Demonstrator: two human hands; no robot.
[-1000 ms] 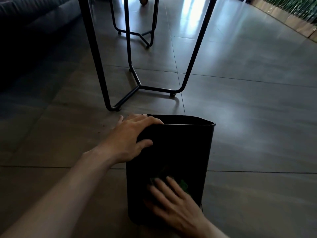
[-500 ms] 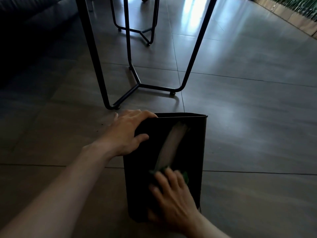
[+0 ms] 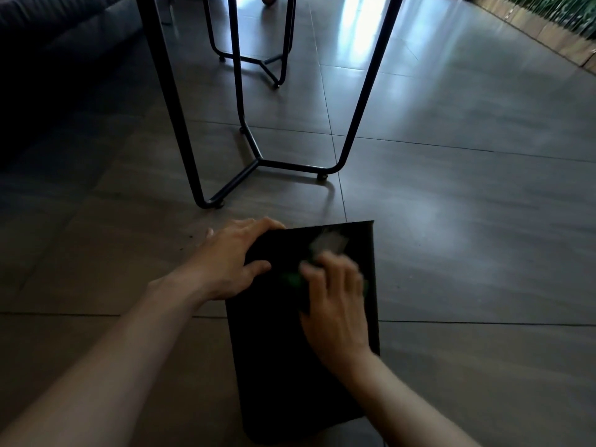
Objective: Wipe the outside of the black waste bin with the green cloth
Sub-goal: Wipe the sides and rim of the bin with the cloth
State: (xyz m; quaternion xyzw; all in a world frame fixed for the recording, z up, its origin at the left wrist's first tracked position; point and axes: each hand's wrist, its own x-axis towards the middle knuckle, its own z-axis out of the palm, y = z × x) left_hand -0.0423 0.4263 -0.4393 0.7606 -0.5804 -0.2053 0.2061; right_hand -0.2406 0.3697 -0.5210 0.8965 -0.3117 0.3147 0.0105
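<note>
The black waste bin (image 3: 274, 366) stands on the tiled floor at the bottom centre, tipped away from me so its near wall faces the camera. My left hand (image 3: 232, 256) grips the bin's top left corner, fingers over the rim and thumb on the near wall. My right hand (image 3: 335, 304) presses the green cloth (image 3: 292, 279) flat against the upper part of the near wall. Only a small green edge of the cloth shows left of the fingers; the hand is motion-blurred. A pale glare patch lies on the wall above the fingertips.
A black metal table frame (image 3: 258, 162) stands on the floor just beyond the bin, its nearest foot (image 3: 219, 204) close to my left hand. A second frame (image 3: 258, 59) stands farther back. A dark sofa (image 3: 48, 43) fills the upper left. Bare floor tiles (image 3: 467, 237) stretch to the right.
My right hand has slid the cloth up the near wall, from the lower middle to near the rim. The bin has tipped farther away. My left hand has kept its grip.
</note>
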